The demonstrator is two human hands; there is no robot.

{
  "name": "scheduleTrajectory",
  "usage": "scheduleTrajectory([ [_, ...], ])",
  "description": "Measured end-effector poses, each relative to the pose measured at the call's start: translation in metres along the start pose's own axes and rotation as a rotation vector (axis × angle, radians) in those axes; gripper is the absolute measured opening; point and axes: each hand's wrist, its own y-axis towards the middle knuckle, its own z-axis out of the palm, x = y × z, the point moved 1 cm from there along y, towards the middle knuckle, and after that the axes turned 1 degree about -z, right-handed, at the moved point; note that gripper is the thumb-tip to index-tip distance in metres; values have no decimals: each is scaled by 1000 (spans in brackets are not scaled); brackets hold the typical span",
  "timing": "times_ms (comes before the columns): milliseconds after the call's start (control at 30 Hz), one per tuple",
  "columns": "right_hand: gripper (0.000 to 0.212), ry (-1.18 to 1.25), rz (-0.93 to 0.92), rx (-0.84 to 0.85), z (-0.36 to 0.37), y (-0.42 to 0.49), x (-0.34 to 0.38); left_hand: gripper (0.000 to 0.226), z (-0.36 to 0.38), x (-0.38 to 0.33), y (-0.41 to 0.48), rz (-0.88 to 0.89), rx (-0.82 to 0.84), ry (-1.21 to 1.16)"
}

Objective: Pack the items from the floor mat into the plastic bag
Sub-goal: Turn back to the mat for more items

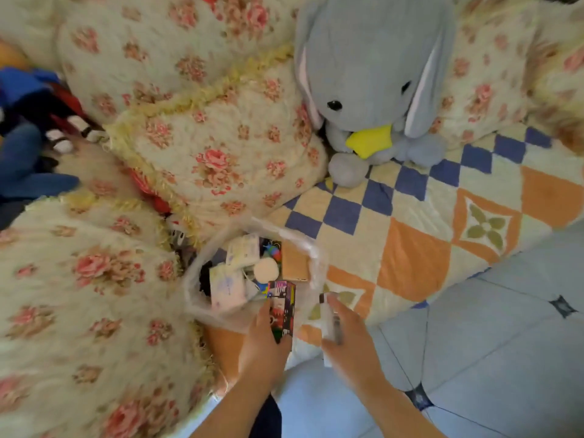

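Observation:
A clear plastic bag point(311, 248) stands open on the patchwork floor mat point(410, 248) at the centre of the head view. Inside it lie white packets point(227, 287), a round white lid point(266, 269) and a brown box point(294, 263). My left hand point(264, 343) grips a dark, colourful box point(282, 306) at the bag's near rim. Just right of the bag, my right hand point(350, 339) holds a white tube-like item point(328, 320) with a thin dark pen-like thing; both are blurred.
A large blue plush rabbit point(376, 83) sits at the mat's far edge. Floral cushions point(215, 147) crowd the left and back. Blue floor tiles point(505, 343) lie to the right. Dark clothes point(25, 128) are piled at the far left.

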Motion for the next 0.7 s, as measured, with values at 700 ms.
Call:
scheduleTrajectory([
  [700, 39, -234, 307, 63, 77, 193, 35, 65, -36, 4, 201, -141, 64, 100],
])
